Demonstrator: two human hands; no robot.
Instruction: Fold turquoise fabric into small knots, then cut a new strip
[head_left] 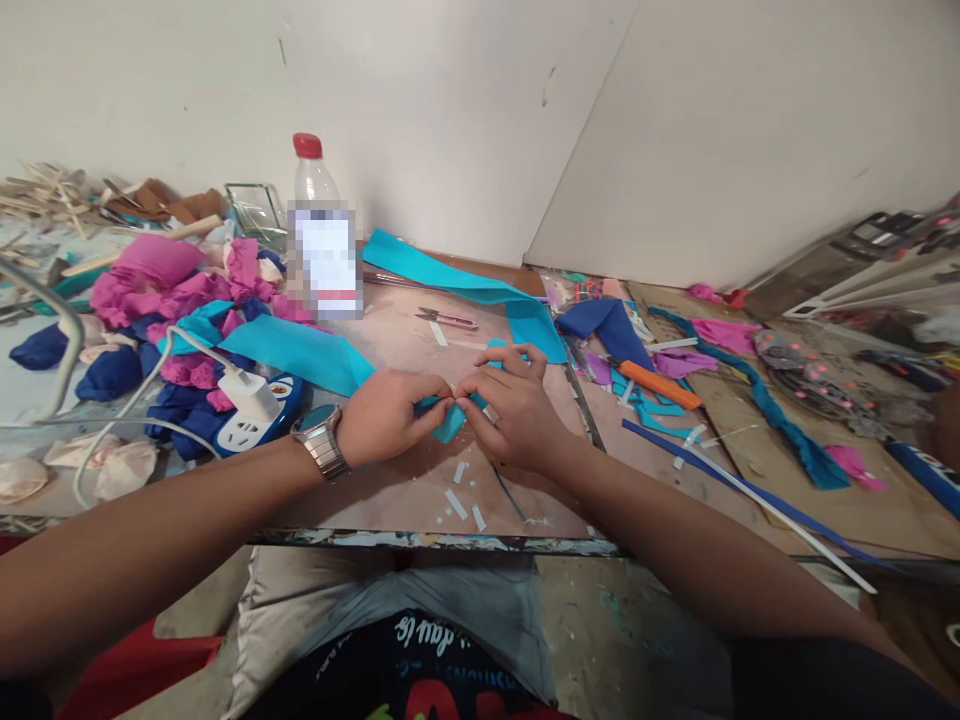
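Observation:
Both hands meet over the middle of the table, pinching a turquoise fabric strip (448,425) between thumbs and forefingers. My left hand (386,415), with a metal watch on the wrist, holds the strip from the left. From the other side my right hand (506,405) grips it, its other fingers raised and slightly spread. One long turquoise band (300,352) runs behind my left hand, and another turquoise band (450,275) lies beyond my right hand. Thread snips (448,319) with pink handles rest just past the hands. Small white strips (456,503) lie scattered below them.
At left are a pile of pink, blue and cream fabric pieces (161,290), a power strip (259,415) with a white plug, and a red-capped bottle (313,180) behind a phone (324,260). At right lie an orange cutter (660,385) and a white stick (780,515).

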